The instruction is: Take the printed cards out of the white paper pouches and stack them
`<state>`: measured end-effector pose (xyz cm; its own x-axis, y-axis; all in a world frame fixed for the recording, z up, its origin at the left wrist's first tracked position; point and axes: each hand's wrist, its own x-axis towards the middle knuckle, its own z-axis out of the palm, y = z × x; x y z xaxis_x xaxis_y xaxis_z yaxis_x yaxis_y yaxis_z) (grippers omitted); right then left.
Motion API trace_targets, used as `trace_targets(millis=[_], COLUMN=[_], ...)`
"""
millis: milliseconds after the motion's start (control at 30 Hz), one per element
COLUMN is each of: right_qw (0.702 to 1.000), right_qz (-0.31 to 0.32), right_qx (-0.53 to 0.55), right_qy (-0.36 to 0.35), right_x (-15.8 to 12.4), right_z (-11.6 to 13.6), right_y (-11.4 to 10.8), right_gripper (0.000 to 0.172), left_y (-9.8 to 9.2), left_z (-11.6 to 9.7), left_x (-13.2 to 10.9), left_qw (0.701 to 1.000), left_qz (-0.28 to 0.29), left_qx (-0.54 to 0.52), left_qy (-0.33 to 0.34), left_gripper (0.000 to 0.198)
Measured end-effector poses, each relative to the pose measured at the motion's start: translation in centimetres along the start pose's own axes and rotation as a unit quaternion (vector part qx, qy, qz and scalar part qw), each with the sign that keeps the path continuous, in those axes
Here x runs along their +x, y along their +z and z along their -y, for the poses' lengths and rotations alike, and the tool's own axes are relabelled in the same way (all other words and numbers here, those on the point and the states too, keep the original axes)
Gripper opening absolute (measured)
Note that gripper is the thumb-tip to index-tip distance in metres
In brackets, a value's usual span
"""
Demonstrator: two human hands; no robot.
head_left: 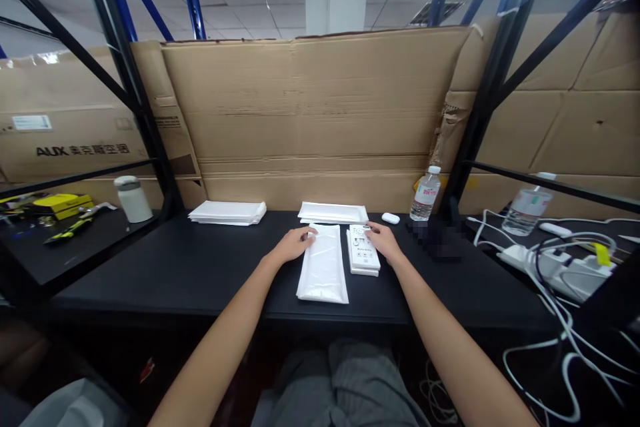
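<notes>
A white padded envelope (pixel 324 270) lies flat in front of me on the black table (pixel 210 273). My left hand (pixel 294 244) is at its upper left edge, fingers bent and closed on that edge. Just right of the envelope sits a small stack of thin white boxes (pixel 364 252), the top one with black print. My right hand (pixel 385 242) holds the stack at its upper right side, its fingers closed against the top box. The undersides of both hands are hidden.
More white envelopes lie in piles at the back left (pixel 227 212) and back middle (pixel 333 212). A white oval object (pixel 391 218) and a water bottle (pixel 425 195) stand right. Black rack posts and a cardboard wall (pixel 310 107) bound the table; cables (pixel 565 320) hang at right.
</notes>
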<state>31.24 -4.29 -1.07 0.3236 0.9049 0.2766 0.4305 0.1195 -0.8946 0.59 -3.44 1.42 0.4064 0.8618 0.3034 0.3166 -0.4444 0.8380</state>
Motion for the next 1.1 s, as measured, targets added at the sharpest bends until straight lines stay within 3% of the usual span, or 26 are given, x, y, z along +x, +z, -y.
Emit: trace_targets(millis=[167,400,633,933,1100], right_qw=[0.999,0.997,0.997,0.997,0.995], right_qz=[0.011,0.033,0.029,0.027,0.029], right_qx=[-0.033,-0.037,-0.051,-0.060,-0.074], right_qy=[-0.029,-0.054,-0.045,-0.047,-0.053], right_x=[-0.1,-0.1,-0.1,-0.3,-0.2], right_z=[-0.1,-0.3,0.0,0.2,0.0], right_y=[0.0,0.2,0.3,0.2,0.2], right_gripper=[0.041,0.042,0.043,0.043,0.042], left_y=[0.0,0.2,0.8,1.1,1.2], left_z=[0.7,0.8,0.6,0.9,0.8], left_x=[0.2,0.2,0.1,0.7,0.8], left_qw=[0.992,0.992,0.981,0.993,0.996], left_qz=[0.015,0.018,0.016,-0.030,-0.022], left_qx=[0.118,0.117,0.188,0.116,0.085], left_qy=[0.045,0.043,0.044,0.020,0.000], left_gripper=[0.030,0.033,0.032,0.027,0.026])
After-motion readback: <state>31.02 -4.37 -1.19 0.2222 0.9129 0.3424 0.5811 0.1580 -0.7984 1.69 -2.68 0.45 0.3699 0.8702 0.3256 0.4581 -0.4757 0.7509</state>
